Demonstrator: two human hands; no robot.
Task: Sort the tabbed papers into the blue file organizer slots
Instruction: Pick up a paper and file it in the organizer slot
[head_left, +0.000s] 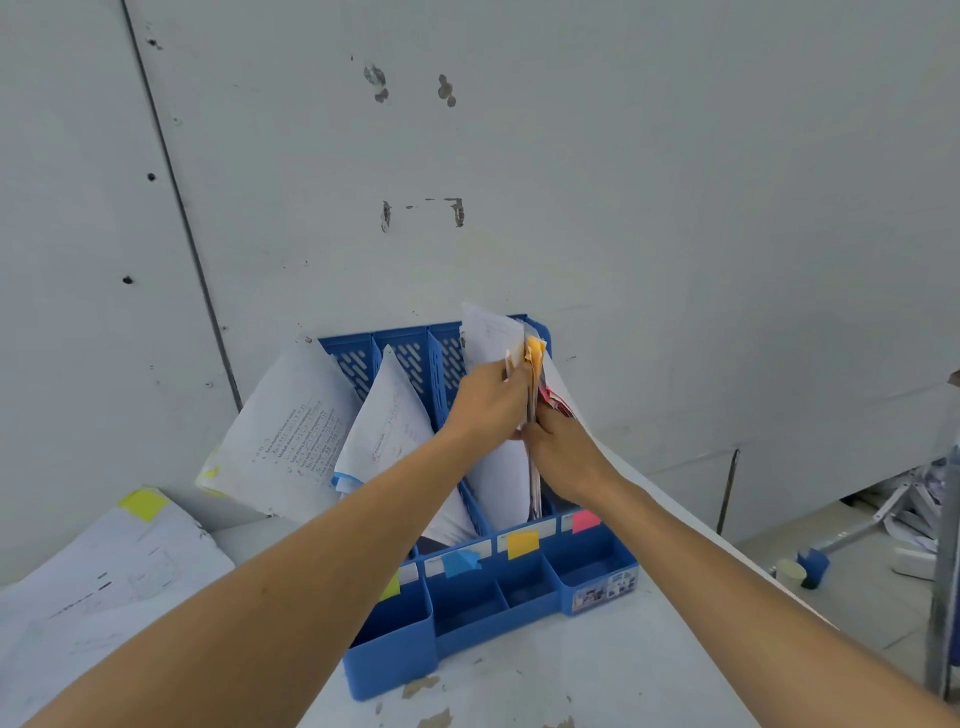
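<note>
Two hands: left hand (488, 400) and right hand (563, 452) both grip tabbed papers (535, 358)
Place: 1 o'clock side of blue file organizer (467, 613)

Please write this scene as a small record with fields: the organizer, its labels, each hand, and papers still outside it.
organizer: blue file organizer, four slots
labels, left to right: yellow-green label, blue label, orange label, pink label
left hand: grips white sheets
right hand: grips orange-tabbed papers
outside: yellow-tabbed paper stack, left of organizer
</note>
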